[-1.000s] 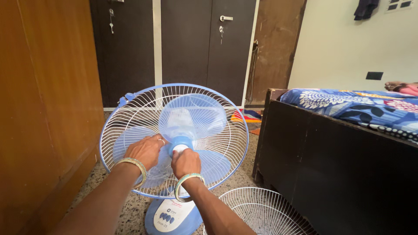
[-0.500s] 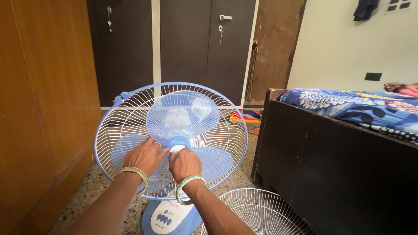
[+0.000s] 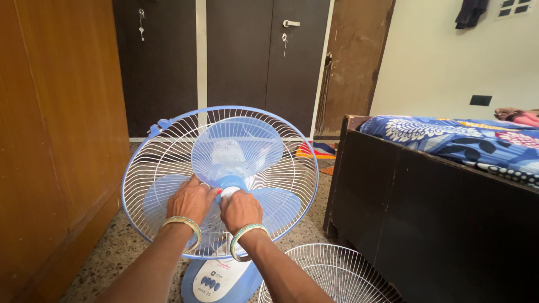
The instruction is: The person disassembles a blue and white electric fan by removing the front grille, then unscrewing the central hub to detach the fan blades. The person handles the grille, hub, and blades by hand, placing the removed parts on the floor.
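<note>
A pale blue pedestal fan [image 3: 224,168] stands on the speckled floor [image 3: 115,252] between a wooden wardrobe side [image 3: 56,140] and a dark bed frame [image 3: 426,224], its front guard off so the translucent blue blades [image 3: 238,148] are bare inside the rear wire cage [image 3: 163,163]. Both hands meet at the blue hub [image 3: 232,182] in the middle of the blades. The left hand [image 3: 192,201] is curled against the hub's left side, fingers bent over it. The right hand [image 3: 240,209] is closed on the white cap [image 3: 227,192] at the hub's front. Each wrist wears a green and gold bangle. Below the hands, the fan's blue base carries a white oval control panel [image 3: 216,278] with dark blue buttons and a small label. A loose white wire guard [image 3: 331,275] lies on the floor just right of the base.
</note>
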